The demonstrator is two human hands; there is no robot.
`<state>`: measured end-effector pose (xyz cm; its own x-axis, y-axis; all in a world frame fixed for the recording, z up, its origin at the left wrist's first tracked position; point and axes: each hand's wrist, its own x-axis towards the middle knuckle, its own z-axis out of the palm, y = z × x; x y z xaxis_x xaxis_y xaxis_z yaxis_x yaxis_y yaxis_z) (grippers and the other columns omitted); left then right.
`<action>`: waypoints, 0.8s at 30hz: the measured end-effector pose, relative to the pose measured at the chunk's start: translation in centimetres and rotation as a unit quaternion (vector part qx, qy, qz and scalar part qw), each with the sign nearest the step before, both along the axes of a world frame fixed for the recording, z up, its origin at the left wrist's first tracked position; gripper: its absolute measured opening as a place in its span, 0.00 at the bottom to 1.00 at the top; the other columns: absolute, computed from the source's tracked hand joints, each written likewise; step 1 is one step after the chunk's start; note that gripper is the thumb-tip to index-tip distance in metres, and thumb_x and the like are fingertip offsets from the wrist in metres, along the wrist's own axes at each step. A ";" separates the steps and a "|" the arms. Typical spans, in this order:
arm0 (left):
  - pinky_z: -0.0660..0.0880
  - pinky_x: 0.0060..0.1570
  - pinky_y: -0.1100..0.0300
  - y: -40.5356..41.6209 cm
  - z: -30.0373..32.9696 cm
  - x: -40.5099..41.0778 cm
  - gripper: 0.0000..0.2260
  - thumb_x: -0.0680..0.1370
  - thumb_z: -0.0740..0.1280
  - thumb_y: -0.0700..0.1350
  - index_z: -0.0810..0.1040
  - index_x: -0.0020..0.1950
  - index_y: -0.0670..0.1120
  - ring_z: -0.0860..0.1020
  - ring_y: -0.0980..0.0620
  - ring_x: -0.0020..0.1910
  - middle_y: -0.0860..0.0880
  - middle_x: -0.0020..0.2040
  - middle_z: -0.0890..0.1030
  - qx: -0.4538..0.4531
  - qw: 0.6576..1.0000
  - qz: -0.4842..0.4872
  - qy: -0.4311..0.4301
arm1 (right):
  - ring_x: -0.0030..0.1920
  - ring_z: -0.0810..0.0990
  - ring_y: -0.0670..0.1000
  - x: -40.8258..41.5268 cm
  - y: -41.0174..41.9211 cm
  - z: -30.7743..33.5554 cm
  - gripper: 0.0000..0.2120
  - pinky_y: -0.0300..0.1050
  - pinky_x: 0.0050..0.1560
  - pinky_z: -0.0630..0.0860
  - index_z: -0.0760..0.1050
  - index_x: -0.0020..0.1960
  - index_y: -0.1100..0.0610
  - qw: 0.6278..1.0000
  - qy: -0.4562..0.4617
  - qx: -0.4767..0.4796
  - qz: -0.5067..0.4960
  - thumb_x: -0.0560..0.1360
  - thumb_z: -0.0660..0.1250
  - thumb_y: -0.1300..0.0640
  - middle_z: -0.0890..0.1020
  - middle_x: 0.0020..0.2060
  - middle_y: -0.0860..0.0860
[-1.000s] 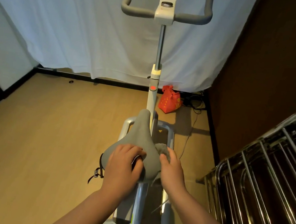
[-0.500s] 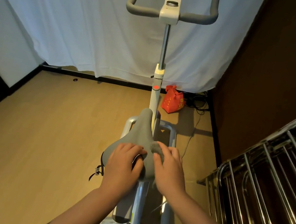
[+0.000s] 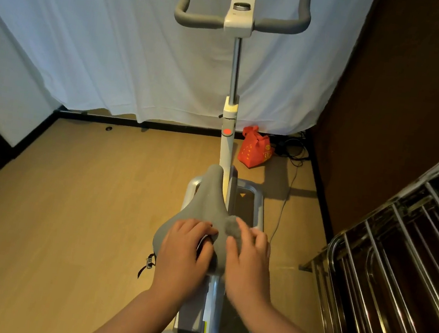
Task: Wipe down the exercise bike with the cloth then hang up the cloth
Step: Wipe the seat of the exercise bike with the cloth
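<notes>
The exercise bike stands in the middle of the floor, its grey saddle pointing away from me toward the white post and grey handlebars. My left hand rests on the saddle's rear left, fingers curled over its edge. My right hand presses a small grey cloth onto the saddle's right rear; most of the cloth is hidden under the fingers.
A metal drying rack with several bars fills the right side. A red bag and black cables lie by the far wall under a white curtain. A dark wall runs along the right. Wood floor spreads to the left.
My right hand has slid the cloth leftward from the saddle's right edge onto its top. My left hand has stayed on the saddle.
</notes>
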<state>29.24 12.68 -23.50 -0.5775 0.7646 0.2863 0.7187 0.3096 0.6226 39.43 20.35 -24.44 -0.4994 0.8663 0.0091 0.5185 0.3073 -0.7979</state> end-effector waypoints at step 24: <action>0.61 0.48 0.58 2.3 1.1 0.4 0.04 0.75 0.66 0.52 0.80 0.45 0.56 0.67 0.60 0.47 0.60 0.45 0.76 -0.059 0.995 0.069 0.049 | 0.71 0.64 0.45 0.2 2.1 0.0 0.20 0.42 0.71 0.62 0.66 0.73 0.51 0.996 0.058 -0.055 0.039 0.82 0.55 0.49 0.66 0.72 0.43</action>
<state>29.65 15.00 -22.40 -0.6535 0.7111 0.2594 0.7192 0.4766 0.5056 39.63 22.46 -24.48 -0.5663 0.8239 -0.0213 0.3984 0.2511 -0.8822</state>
